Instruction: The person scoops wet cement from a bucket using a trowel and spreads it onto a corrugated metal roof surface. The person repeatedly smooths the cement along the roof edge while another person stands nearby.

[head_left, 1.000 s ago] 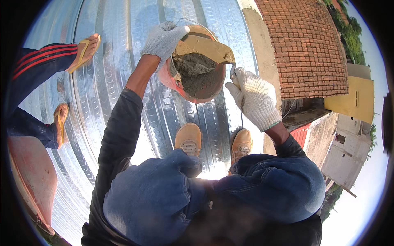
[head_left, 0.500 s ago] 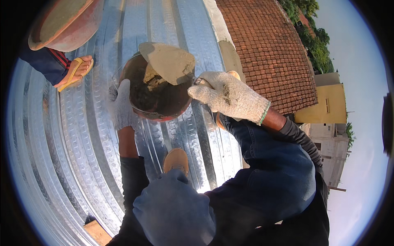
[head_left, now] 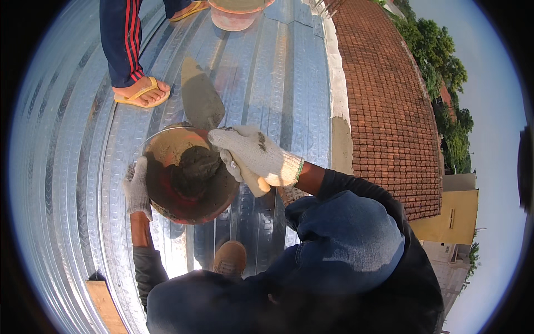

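A round, mortar-smeared bucket (head_left: 158, 149) with a thin wire handle stands in front of me, a lump of wet grey mortar (head_left: 196, 170) inside. My left hand (head_left: 137, 188), in a whitish knit glove, grips its left rim, fingers on the outside. My right hand (head_left: 258, 153), gloved the same way, is closed around the pale handle of a trowel (head_left: 201, 96) at the bucket's right side. The trowel's blade, coated in grey, points away from me past the far rim.
Ribbed metal decking (head_left: 267, 72) lies underfoot. Another person's sandalled foot (head_left: 146, 93) stands at far left, near a reddish basin (head_left: 233, 19). A pale ledge (head_left: 338, 89) edges the decking, with a tiled roof (head_left: 384, 111) beyond. A wooden board (head_left: 105, 306) lies lower left.
The trowel blade has swung from above the bucket to beyond its far rim. The basin, earlier at upper left, now shows at top centre, lower down. My view has shifted.
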`<state>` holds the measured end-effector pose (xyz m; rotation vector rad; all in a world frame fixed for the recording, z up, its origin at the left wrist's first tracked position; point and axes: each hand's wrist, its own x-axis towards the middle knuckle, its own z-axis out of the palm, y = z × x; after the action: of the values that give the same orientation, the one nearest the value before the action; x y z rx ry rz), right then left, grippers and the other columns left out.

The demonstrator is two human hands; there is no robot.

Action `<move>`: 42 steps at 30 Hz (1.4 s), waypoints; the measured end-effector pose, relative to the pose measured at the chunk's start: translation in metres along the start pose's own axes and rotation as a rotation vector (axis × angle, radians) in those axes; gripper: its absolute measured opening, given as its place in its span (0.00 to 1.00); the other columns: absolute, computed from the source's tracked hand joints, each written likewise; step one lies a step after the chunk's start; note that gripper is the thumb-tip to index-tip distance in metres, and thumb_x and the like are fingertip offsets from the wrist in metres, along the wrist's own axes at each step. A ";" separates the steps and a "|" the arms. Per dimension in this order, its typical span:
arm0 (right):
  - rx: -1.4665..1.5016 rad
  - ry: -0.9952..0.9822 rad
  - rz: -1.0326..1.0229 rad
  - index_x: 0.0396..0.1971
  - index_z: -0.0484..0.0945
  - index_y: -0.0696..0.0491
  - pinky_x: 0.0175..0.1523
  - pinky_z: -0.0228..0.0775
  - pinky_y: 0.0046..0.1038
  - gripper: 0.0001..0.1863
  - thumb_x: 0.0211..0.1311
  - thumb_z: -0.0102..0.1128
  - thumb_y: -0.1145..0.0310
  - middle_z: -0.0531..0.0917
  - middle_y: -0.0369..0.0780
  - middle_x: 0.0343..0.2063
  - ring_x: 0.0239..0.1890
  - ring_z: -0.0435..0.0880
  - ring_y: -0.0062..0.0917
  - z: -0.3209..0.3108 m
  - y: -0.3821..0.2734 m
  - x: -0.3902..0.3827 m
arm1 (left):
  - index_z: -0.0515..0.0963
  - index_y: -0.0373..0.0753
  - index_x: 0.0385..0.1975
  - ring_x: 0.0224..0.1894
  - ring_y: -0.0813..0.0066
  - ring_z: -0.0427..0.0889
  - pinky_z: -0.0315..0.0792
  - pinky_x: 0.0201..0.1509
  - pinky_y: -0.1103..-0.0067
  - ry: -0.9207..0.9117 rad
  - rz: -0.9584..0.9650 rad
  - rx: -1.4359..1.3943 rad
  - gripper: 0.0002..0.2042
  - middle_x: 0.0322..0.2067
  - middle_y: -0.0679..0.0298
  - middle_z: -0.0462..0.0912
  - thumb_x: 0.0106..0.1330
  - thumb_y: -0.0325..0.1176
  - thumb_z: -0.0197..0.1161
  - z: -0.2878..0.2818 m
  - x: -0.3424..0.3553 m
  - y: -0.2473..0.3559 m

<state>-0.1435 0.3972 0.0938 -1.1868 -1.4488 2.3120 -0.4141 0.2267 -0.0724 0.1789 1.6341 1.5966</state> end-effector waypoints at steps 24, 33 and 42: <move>0.587 0.437 -0.155 0.47 0.77 0.50 0.29 0.74 0.25 0.10 0.78 0.64 0.61 0.78 0.33 0.28 0.25 0.79 0.20 -0.206 0.056 0.036 | 0.89 0.35 0.47 0.40 0.78 0.87 0.81 0.48 0.77 0.059 -0.038 0.605 0.15 0.40 0.65 0.91 0.78 0.42 0.69 0.165 -0.022 0.104; 0.116 0.888 -0.330 0.43 0.79 0.58 0.31 0.74 0.30 0.09 0.75 0.63 0.67 0.84 0.39 0.26 0.24 0.83 0.23 -0.317 0.162 0.026 | 0.89 0.36 0.43 0.38 0.80 0.85 0.79 0.44 0.78 0.080 0.042 0.735 0.15 0.36 0.68 0.90 0.77 0.43 0.70 0.254 -0.011 0.108; -0.013 0.923 -0.348 0.39 0.81 0.57 0.38 0.79 0.36 0.10 0.68 0.66 0.66 0.85 0.45 0.26 0.27 0.87 0.35 -0.313 0.178 0.037 | 0.87 0.37 0.47 0.41 0.78 0.86 0.82 0.47 0.77 0.092 0.165 0.424 0.14 0.41 0.65 0.89 0.80 0.43 0.68 0.345 -0.013 0.140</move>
<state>0.0951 0.5392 -0.1381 -1.5393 -1.1602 1.2283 -0.2500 0.5088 0.1072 0.4770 2.0618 1.3724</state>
